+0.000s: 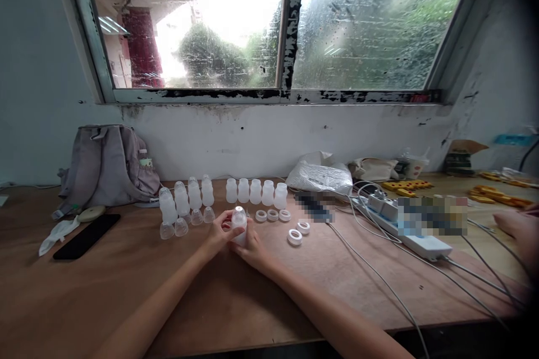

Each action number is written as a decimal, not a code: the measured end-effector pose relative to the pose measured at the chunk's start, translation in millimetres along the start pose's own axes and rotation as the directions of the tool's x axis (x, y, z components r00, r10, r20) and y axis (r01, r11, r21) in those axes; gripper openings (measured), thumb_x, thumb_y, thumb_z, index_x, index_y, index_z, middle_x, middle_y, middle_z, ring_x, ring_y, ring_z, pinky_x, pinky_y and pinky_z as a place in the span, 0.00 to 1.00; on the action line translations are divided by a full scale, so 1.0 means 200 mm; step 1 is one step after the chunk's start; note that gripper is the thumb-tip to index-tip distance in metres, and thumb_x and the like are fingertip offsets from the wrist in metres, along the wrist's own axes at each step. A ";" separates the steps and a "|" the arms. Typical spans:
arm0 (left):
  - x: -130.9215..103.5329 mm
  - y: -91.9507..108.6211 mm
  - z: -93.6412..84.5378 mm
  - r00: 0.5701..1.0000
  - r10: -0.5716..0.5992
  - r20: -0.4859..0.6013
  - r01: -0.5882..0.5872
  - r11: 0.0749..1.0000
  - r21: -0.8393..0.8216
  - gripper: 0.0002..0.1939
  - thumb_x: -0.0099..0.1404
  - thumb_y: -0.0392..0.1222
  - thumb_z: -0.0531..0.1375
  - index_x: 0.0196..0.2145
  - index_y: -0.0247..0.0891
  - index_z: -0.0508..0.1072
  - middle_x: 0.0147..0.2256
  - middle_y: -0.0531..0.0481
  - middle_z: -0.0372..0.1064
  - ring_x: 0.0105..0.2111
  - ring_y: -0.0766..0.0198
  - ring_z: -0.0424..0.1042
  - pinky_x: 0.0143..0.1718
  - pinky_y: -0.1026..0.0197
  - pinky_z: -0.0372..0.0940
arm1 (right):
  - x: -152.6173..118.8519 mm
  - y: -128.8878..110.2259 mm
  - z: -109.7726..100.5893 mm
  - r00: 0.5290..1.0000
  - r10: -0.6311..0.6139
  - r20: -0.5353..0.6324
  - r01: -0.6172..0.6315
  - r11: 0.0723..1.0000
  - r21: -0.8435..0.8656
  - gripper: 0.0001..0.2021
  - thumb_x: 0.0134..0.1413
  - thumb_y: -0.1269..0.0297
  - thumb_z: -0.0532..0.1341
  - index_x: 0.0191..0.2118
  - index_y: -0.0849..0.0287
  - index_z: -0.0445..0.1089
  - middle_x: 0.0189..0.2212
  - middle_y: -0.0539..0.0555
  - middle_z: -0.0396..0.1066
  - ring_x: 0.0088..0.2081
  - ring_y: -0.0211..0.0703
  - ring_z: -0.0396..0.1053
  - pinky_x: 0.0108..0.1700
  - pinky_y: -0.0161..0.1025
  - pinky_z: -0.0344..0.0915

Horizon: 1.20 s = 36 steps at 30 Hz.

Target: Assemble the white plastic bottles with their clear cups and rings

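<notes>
A translucent white baby bottle (239,224) with a pale top stands upright between my two hands, near the middle of the table. My left hand (222,234) grips it from the left, its fingers up near the collar. Wrapped round the lower right side of the bottle is my right hand (253,244). Behind my hands stands a row of open bottle bodies (255,190). To their left are several bottles with teats fitted (181,199), with clear dome caps (181,227) in front. White collar rings (295,237) lie right of my right hand.
A grey backpack (105,162) and a black phone (87,236) are at the left. A power strip (425,247) with trailing cables lies at the right, beside blurred-out objects. A silvery package (322,174) rests against the wall. Another person's hand (511,224) shows at the far right.
</notes>
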State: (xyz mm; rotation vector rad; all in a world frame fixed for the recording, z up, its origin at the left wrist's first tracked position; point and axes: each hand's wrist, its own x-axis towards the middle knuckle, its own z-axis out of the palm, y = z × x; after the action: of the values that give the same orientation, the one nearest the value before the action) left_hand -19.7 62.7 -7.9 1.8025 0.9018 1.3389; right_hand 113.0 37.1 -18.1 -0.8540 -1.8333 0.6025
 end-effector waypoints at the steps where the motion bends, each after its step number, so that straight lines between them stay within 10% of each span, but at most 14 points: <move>1: -0.01 -0.02 0.01 1.000 0.005 0.002 -0.005 1.000 0.006 0.22 0.47 0.45 0.62 0.41 0.37 0.66 0.38 0.46 0.67 0.36 0.60 0.67 0.34 0.63 0.61 | 0.00 0.00 0.00 1.000 0.009 0.015 -0.009 1.000 0.005 0.30 0.41 0.68 0.58 0.51 0.58 0.45 0.43 0.57 0.63 0.44 0.46 0.63 0.46 0.43 0.60; 11: -0.09 -0.06 -0.01 0.987 -0.065 0.148 0.036 0.981 0.193 0.22 0.48 0.46 0.61 0.41 0.35 0.65 0.30 0.52 0.65 0.26 0.68 0.63 0.26 0.66 0.59 | 0.01 -0.05 -0.06 0.997 0.069 0.035 -0.073 0.992 0.100 0.34 0.40 0.74 0.56 0.55 0.53 0.44 0.50 0.54 0.55 0.51 0.45 0.55 0.52 0.44 0.53; 18: -0.09 -0.07 -0.05 0.978 -0.085 0.188 0.031 0.962 0.272 0.23 0.47 0.48 0.62 0.41 0.37 0.67 0.34 0.49 0.65 0.32 0.63 0.66 0.33 0.61 0.62 | 0.22 -0.21 -0.14 0.993 -0.070 -0.097 0.038 0.956 -0.291 0.10 0.46 0.63 0.58 0.37 0.59 0.64 0.34 0.55 0.65 0.39 0.43 0.62 0.40 0.40 0.60; 23: -0.05 -0.11 -0.15 0.996 -0.033 0.085 -0.008 0.898 0.439 0.23 0.49 0.51 0.60 0.42 0.39 0.66 0.37 0.47 0.66 0.36 0.58 0.66 0.37 0.57 0.62 | 0.43 -0.23 -0.17 0.992 0.060 0.109 -0.013 0.921 -0.390 0.11 0.40 0.63 0.62 0.33 0.61 0.67 0.27 0.52 0.67 0.30 0.39 0.64 0.32 0.35 0.59; 28: -0.01 -0.08 -0.33 0.978 0.185 -0.095 -0.075 0.739 0.669 0.19 0.58 0.48 0.52 0.46 0.39 0.62 0.42 0.46 0.66 0.42 0.57 0.64 0.43 0.55 0.57 | 0.67 -0.17 -0.13 0.999 0.044 -0.011 -0.043 0.852 -0.522 0.12 0.42 0.62 0.61 0.36 0.58 0.67 0.32 0.53 0.69 0.36 0.42 0.64 0.37 0.37 0.57; 36: 0.00 -0.15 -0.60 0.892 0.285 -0.352 0.199 0.452 0.869 0.11 0.59 0.44 0.50 0.27 0.39 0.70 0.28 0.48 0.70 0.32 0.57 0.66 0.35 0.58 0.56 | 0.98 -0.02 -0.01 0.992 0.123 0.042 -0.064 0.745 -0.664 0.13 0.46 0.61 0.58 0.40 0.57 0.64 0.37 0.54 0.69 0.44 0.46 0.59 0.43 0.42 0.51</move>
State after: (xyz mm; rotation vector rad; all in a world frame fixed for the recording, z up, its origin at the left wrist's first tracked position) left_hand -140.1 92.4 -7.3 2.2797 2.1894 1.4576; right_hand 60.5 187.5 97.9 -1.4142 -2.1209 0.0097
